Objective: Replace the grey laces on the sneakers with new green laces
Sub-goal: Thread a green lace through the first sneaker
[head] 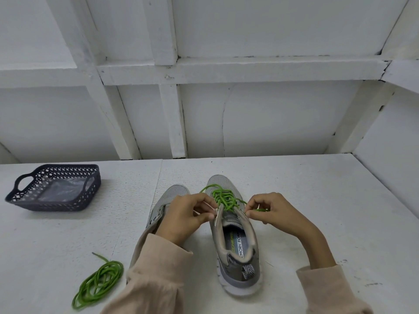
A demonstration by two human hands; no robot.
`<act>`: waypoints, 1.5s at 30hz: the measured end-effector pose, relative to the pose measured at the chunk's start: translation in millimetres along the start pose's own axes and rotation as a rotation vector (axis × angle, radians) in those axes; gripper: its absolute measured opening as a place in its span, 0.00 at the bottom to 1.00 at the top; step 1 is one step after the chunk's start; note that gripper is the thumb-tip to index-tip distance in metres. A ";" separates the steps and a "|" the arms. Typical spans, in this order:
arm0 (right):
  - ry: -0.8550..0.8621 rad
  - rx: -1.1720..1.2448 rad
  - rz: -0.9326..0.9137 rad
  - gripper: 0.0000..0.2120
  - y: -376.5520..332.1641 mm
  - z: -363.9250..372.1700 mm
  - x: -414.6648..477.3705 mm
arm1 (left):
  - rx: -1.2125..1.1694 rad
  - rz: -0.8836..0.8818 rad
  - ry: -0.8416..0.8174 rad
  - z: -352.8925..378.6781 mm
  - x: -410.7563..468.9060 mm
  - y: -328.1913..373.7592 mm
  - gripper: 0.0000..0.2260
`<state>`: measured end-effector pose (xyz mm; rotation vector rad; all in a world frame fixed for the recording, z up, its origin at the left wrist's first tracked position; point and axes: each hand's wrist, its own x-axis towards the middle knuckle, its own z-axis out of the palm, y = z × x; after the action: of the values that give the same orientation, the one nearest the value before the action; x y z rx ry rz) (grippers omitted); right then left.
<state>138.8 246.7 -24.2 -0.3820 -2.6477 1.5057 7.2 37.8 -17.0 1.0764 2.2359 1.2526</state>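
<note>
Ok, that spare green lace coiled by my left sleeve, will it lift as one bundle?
Probably not: the spare green lace lies in slack, uneven loops with nothing visibly tying them, so it would likely sag and uncoil. It looks thin, so likely very light. One tipped end sticks out free and may trail.
</note>
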 end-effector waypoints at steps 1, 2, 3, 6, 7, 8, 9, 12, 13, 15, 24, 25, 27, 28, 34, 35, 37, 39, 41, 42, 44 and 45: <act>0.001 0.003 -0.001 0.04 -0.6 0.4 0.1 | -0.013 -0.005 0.001 0.0 -0.6 -0.4 0.11; 0.001 0.003 -0.002 0.04 -1.5 0.7 0.1 | -0.033 -0.012 0.009 0.7 -1.0 -0.8 0.11; -0.001 0.003 -0.002 0.04 -2.2 0.9 0.0 | -0.051 -0.022 0.023 1.8 -1.6 -0.6 0.11; 0.023 0.008 -0.001 0.03 -1.0 0.5 0.2 | -0.085 -0.060 0.060 5.5 -2.3 0.9 0.10; 0.046 0.008 0.002 0.03 0.5 0.2 0.3 | -0.096 -0.067 0.060 6.2 -2.5 1.3 0.10; 0.070 0.011 0.007 0.03 2.2 -0.1 0.5 | -0.097 -0.069 0.061 6.3 -2.5 1.1 0.10; 0.090 0.019 0.014 0.03 3.6 -0.2 0.6 | -0.091 -0.068 0.062 6.2 -2.8 0.9 0.10; 0.117 0.062 0.026 0.03 4.4 1.1 -0.2 | -0.099 -0.054 0.064 6.4 -3.4 0.1 0.10; 0.116 0.074 0.029 0.03 3.6 1.9 -0.7 | -0.110 -0.044 0.062 7.2 -3.8 0.3 0.09; 0.100 0.083 0.037 0.03 1.9 3.7 -1.0 | -0.109 -0.029 0.073 9.2 -4.2 0.5 0.08; 0.036 0.196 0.065 0.04 6.6 5.4 -1.1 | 0.169 0.119 0.105 27.3 -1.9 -3.0 0.04; 0.028 0.243 0.071 0.04 7.8 6.1 -0.7 | 0.234 0.144 0.109 30.6 -2.1 -2.5 0.03; 0.012 0.327 0.090 0.03 9.8 6.7 -0.2 | 0.359 0.192 0.133 38.4 -2.1 -2.0 0.04; 0.003 0.352 0.100 0.03 10.0 6.5 0.1 | 0.407 0.213 0.154 43.2 -1.3 -1.6 0.06; 0.013 0.387 0.118 0.02 10.7 5.3 -0.4 | 0.459 0.231 0.224 64.8 6.2 -4.6 0.12; 0.023 0.374 0.108 0.02 11.0 5.7 -0.5 | 0.457 0.231 0.226 65.2 6.4 -5.3 0.11; 0.040 0.325 0.087 0.01 10.7 6.3 -0.7 | 0.446 0.234 0.232 64.3 7.0 -6.2 0.09; 0.063 0.264 0.066 0.02 10.6 7.0 -0.3 | 0.445 0.244 0.244 63.3 7.7 -7.8 0.10; 0.095 0.222 0.057 0.02 10.0 7.3 -0.2 | 0.450 0.258 0.262 63.1 7.2 -9.1 0.11; 0.108 0.217 0.054 0.01 8.4 7.3 -0.8 | 0.454 0.259 0.264 63.1 6.6 -9.0 0.12; 0.102 0.213 0.028 0.07 5.6 8.5 -1.4 | 0.455 0.256 0.270 63.2 5.4 -8.7 0.11; 0.081 0.206 0.004 0.09 4.6 9.4 -0.9 | 0.453 0.254 0.276 63.2 4.7 -8.1 0.11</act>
<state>138.8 240.8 -33.0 -0.4217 -2.4033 1.7053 39.9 74.5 -57.8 1.4645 2.7514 1.0630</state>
